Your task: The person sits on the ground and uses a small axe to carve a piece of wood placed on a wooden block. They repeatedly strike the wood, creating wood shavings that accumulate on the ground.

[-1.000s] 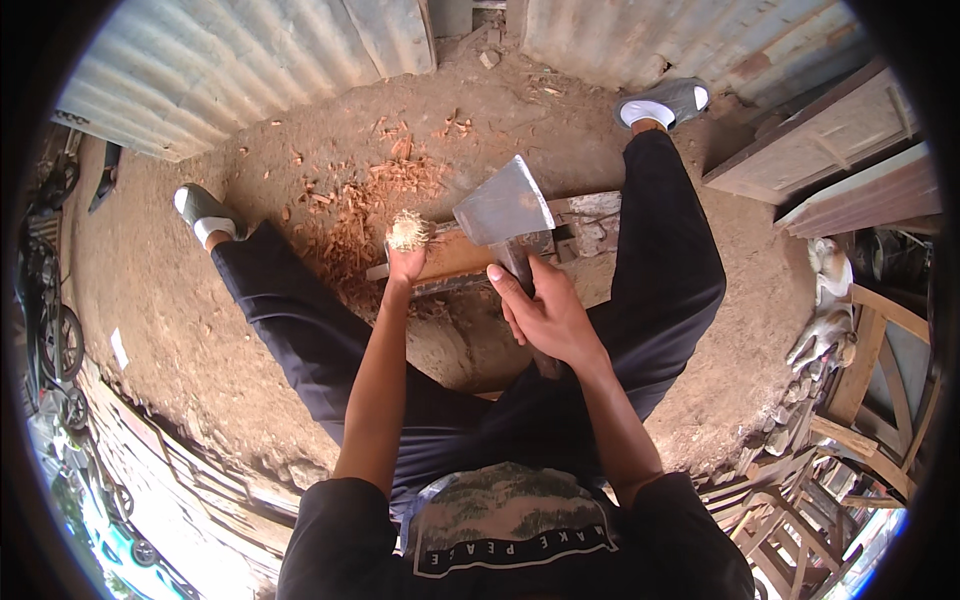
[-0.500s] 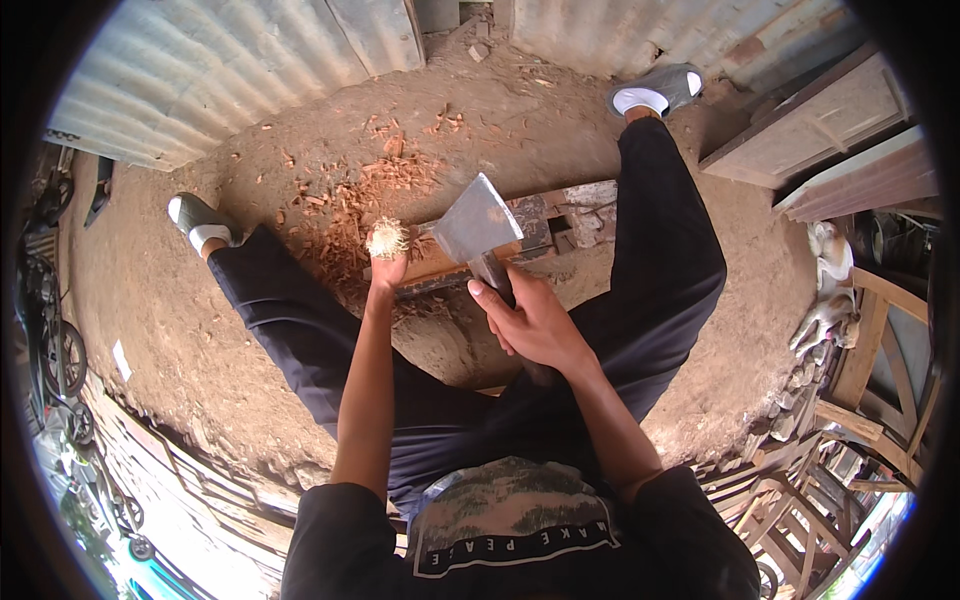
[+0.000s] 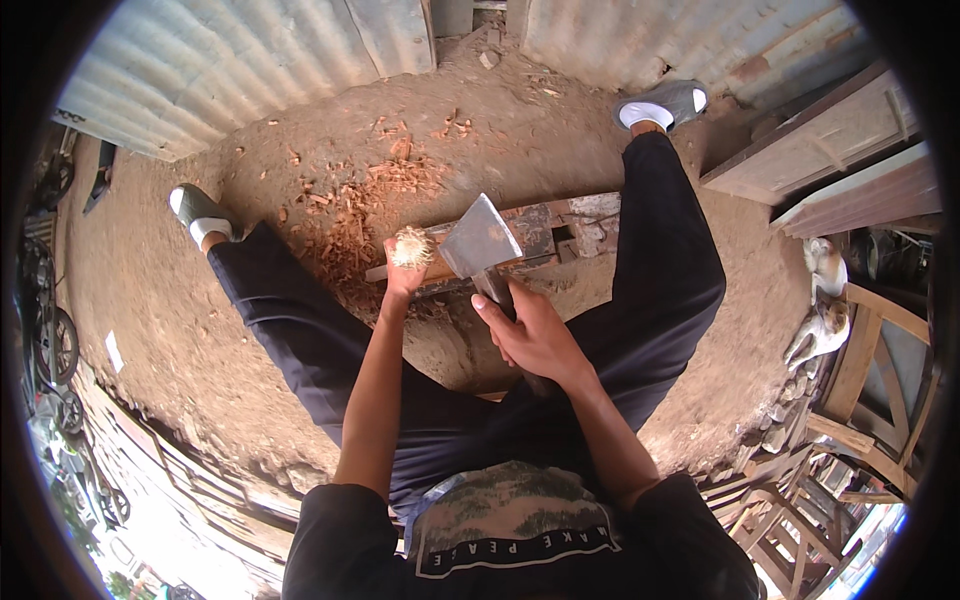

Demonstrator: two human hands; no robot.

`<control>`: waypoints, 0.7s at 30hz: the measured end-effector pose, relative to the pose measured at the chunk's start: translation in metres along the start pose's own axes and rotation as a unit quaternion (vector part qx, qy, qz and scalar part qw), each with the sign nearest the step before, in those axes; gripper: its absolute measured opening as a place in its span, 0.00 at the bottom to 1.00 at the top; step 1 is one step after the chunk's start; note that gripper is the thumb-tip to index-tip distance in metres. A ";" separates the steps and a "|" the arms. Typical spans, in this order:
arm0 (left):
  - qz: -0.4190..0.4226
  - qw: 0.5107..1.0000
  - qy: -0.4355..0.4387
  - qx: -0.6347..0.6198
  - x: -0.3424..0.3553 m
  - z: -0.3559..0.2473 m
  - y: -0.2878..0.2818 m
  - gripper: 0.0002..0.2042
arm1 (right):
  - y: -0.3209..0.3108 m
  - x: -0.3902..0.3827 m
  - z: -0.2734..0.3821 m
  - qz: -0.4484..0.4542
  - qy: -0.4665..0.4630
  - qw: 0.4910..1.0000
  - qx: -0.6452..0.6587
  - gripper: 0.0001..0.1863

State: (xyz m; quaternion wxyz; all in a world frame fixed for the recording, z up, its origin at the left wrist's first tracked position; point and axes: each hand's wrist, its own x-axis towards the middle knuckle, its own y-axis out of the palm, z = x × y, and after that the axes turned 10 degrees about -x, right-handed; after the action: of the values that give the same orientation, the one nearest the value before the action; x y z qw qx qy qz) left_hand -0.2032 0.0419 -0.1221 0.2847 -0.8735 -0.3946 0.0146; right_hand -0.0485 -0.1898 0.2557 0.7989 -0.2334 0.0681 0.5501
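My right hand (image 3: 532, 328) is wrapped round the dark wooden handle of a hatchet (image 3: 480, 238). Its broad grey blade points away from me, its head above a low plank. In my left hand (image 3: 403, 278), closed fingers grip a piece of wood (image 3: 411, 247) by its side. The end facing up is pale, splintered and frayed, and the rest of the piece is mostly hidden by the hand. A small gap lies between that frayed end and the left edge of the blade.
A worn low plank (image 3: 545, 228) lies between my spread legs. Reddish wood chips (image 3: 350, 215) are scattered on the dirt beyond it. Corrugated metal sheets (image 3: 270, 60) stand ahead, wooden panels (image 3: 820, 130) at right. Two cats (image 3: 822, 330) lie near a wooden frame (image 3: 870, 350).
My left hand, with the piece of wood, has moved right and slightly nearer, closer to the blade. The hatchet stays in my right hand, nearly where it was.
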 end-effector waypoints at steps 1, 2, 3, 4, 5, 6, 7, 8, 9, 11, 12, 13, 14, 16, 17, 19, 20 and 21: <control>0.012 0.999 0.026 0.024 -0.001 -0.008 0.003 0.15 | 0.002 0.000 -0.001 -0.017 -0.004 1.000 -0.013 0.14; 0.051 0.996 0.067 0.018 0.008 -0.048 0.019 0.14 | 0.000 -0.001 -0.011 -0.053 0.009 0.998 -0.032 0.14; 0.066 0.994 0.081 0.018 0.015 -0.076 0.018 0.13 | 0.002 -0.003 -0.011 -0.074 0.009 0.996 -0.040 0.15; 0.075 0.994 0.017 -0.081 0.014 -0.090 0.015 0.12 | 0.006 -0.003 -0.009 -0.081 -0.004 0.996 -0.043 0.14; 0.042 0.943 -0.092 -0.316 0.013 -0.096 0.018 0.11 | 0.012 -0.003 -0.005 -0.079 -0.022 0.996 -0.045 0.14; -0.018 0.854 -0.184 -0.487 0.009 -0.100 0.020 0.11 | 0.017 -0.004 -0.009 -0.074 -0.045 0.995 -0.043 0.12; -0.019 0.903 -0.125 -0.411 0.006 -0.104 0.014 0.14 | 0.020 -0.005 -0.013 -0.076 -0.068 0.993 -0.053 0.10; -0.029 0.941 -0.069 -0.330 0.003 -0.109 0.009 0.18 | 0.022 -0.007 -0.018 -0.078 -0.090 0.991 -0.064 0.09; -0.013 0.971 -0.008 -0.238 0.010 -0.133 0.005 0.20 | 0.025 -0.010 -0.017 -0.095 -0.087 0.991 -0.038 0.09; 0.004 0.988 0.029 -0.150 0.020 -0.160 -0.006 0.21 | 0.035 -0.017 -0.008 -0.121 -0.079 0.989 0.016 0.08; -0.013 0.983 0.029 -0.182 0.023 -0.162 -0.007 0.21 | 0.041 -0.017 -0.007 -0.135 -0.091 0.986 0.039 0.09; -0.025 0.975 0.031 -0.217 0.025 -0.166 -0.007 0.20 | 0.047 -0.020 -0.008 -0.154 -0.098 0.981 0.062 0.09; 0.000 0.971 0.010 -0.239 0.030 -0.177 -0.012 0.18 | 0.050 -0.021 -0.007 -0.180 -0.103 0.975 0.083 0.10; -0.058 0.970 0.059 -0.227 0.030 -0.176 -0.009 0.15 | 0.063 -0.010 -0.028 -0.177 -0.073 0.981 0.037 0.11; -0.078 0.965 0.070 -0.242 0.030 -0.173 -0.006 0.15 | 0.067 -0.002 -0.052 -0.180 -0.059 0.982 0.011 0.12; -0.057 0.964 0.028 -0.259 0.029 -0.169 -0.007 0.15 | 0.059 0.021 -0.072 -0.143 -0.092 0.961 -0.218 0.12; -0.047 0.962 0.008 -0.267 0.029 -0.168 -0.007 0.15 | 0.054 0.020 -0.069 -0.106 -0.027 0.982 -0.151 0.12; -0.044 0.965 0.017 -0.259 0.029 -0.167 -0.008 0.15 | 0.056 0.024 -0.050 -0.065 0.037 0.994 -0.082 0.12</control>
State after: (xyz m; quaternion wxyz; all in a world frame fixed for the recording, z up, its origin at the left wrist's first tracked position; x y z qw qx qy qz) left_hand -0.1473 -0.0149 0.0272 0.0560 -0.8995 -0.4176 -0.1153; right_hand -0.0830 -0.1765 0.1860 0.8083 -0.3221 0.0371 0.4914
